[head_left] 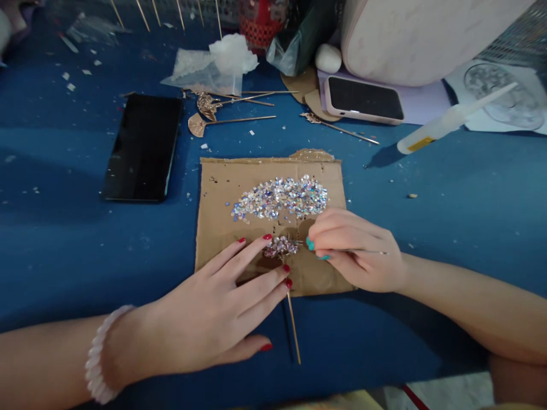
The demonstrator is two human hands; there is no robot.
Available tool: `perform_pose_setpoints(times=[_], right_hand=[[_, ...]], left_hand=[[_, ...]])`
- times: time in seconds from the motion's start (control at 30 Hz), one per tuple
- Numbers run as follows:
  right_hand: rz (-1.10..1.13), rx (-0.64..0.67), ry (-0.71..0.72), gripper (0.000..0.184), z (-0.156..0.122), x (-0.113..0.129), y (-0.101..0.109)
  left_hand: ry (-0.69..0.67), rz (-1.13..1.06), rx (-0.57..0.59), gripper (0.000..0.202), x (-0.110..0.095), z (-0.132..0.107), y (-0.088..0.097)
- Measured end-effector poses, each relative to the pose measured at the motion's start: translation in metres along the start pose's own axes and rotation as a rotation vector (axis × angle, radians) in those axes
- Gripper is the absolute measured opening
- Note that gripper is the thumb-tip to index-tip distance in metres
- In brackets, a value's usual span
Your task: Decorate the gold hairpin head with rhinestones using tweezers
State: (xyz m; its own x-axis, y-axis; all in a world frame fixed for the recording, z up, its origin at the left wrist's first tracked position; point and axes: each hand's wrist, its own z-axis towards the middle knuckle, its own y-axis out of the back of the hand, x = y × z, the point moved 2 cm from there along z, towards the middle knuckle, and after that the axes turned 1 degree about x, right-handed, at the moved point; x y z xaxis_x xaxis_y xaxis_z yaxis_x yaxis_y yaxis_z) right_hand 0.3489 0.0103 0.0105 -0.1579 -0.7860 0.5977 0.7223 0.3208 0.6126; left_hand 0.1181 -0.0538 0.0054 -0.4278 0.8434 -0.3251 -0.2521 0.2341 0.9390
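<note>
A hairpin with a gold stick point(293, 327) and a head covered in pinkish sparkling chips point(282, 246) lies across a piece of cardboard point(273, 168). My left hand point(217, 310) is spread flat over it, fingers outstretched, two fingertips touching near where head and stick meet. From the right, my right hand point(354, 245) pinches a thin metal pointed tool point(367, 251), its tip beside the chip-covered head. Whether the tip carries a chip is too small to see. Beyond both hands, a pile of shiny iridescent chips point(282, 196) is spread over the cardboard.
Left of the cardboard lies a black tablet or phone point(143, 148). Behind are metal hairpins point(233, 119), a plastic bag point(200, 68), white tissue point(233, 54) and a light-cased phone point(364, 98). A glue bottle with a long nozzle point(431, 134) stands tilted at right.
</note>
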Motion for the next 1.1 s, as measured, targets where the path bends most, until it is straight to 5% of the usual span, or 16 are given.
perform_pose_setpoints(times=[0.43, 0.77, 1.1], right_hand=[[-0.017, -0.068, 0.009, 0.009, 0.001, -0.008, 0.009], [-0.235, -0.282, -0.08, 0.012, 0.003, -0.035, 0.021], [-0.28, -0.256, -0.116, 0.013, 0.004, -0.036, 0.02]], left_hand=[[-0.009, 0.016, -0.028, 0.047, 0.002, -0.001, -0.001], [0.009, 0.008, -0.033, 0.043, 0.006, 0.0, 0.002], [0.02, -0.04, -0.055, 0.037, 0.011, -0.001, 0.004]])
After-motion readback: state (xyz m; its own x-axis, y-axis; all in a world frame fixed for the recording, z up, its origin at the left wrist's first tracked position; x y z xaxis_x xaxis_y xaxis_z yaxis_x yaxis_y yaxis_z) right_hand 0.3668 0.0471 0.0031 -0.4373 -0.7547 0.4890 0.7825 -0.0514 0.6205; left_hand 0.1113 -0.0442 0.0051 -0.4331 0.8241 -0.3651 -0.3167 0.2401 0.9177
